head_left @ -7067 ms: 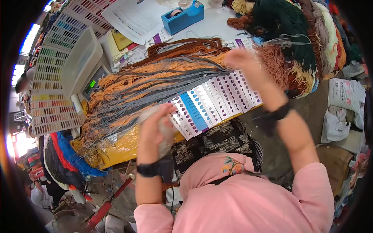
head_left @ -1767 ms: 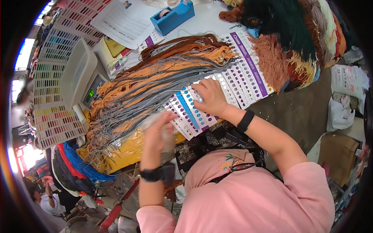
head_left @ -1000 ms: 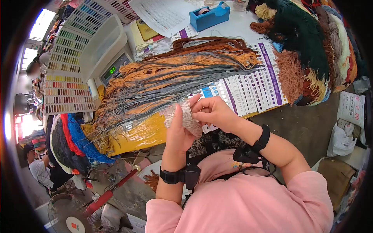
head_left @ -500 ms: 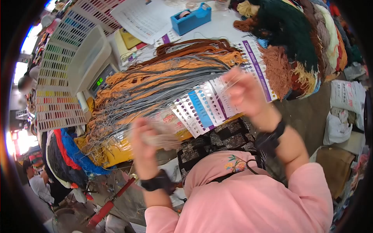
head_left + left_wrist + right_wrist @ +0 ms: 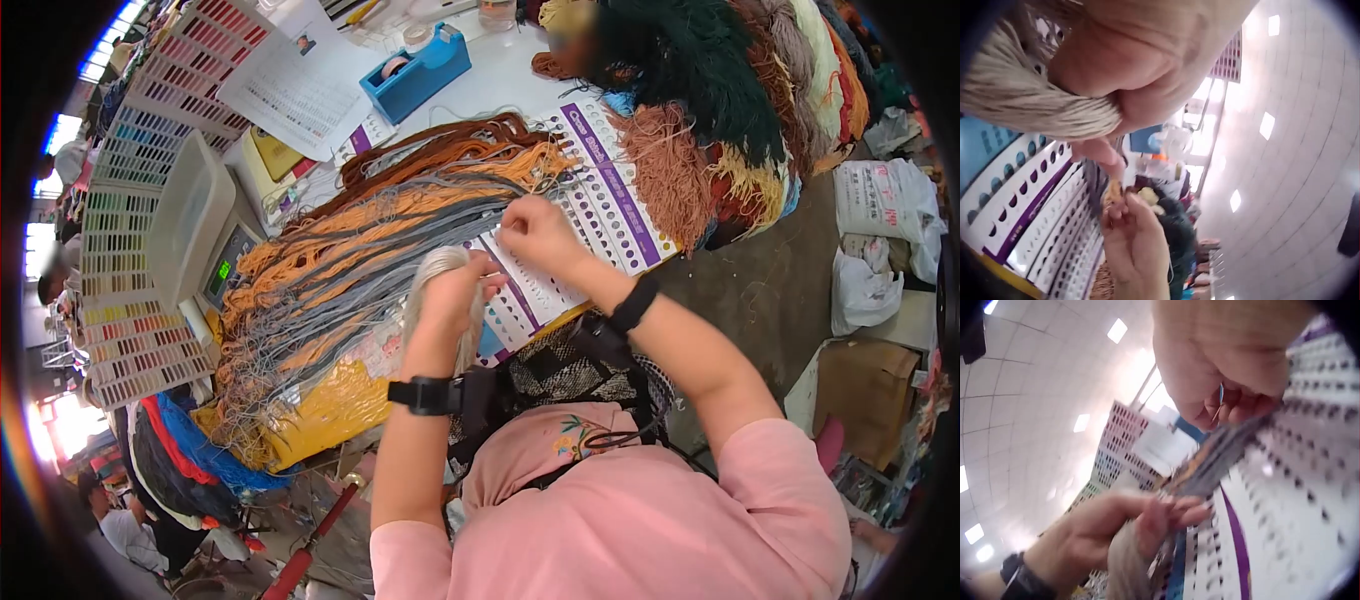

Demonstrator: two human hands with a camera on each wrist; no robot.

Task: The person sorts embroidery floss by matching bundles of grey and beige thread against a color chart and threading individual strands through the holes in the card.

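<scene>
My left hand [image 5: 452,300] grips a skein of pale beige thread [image 5: 436,264], which loops over the hand and hangs down on both sides. In the left wrist view the skein [image 5: 1035,106] is bunched under the curled fingers. My right hand [image 5: 543,238] is beside it, over punched thread cards [image 5: 610,215], with thumb and fingers pinched together. A thin strand of thread [image 5: 1217,414] shows between its fingers in the right wrist view. Long grey threads [image 5: 400,240] and orange threads [image 5: 300,245] lie across the table beyond both hands.
A scale with a white tray [image 5: 190,215] and a colour chart [image 5: 115,260] stand at the left. A blue tape dispenser [image 5: 420,72] and a printed sheet [image 5: 300,95] lie at the back. Dark green yarn [image 5: 690,70] hangs at the right; yellow wrap [image 5: 330,410] covers the front edge.
The right hand has swung out, come in to the skein, swung out again and now is back near the left hand. The left hand keeps hold of the beige skein, which has swung about.
</scene>
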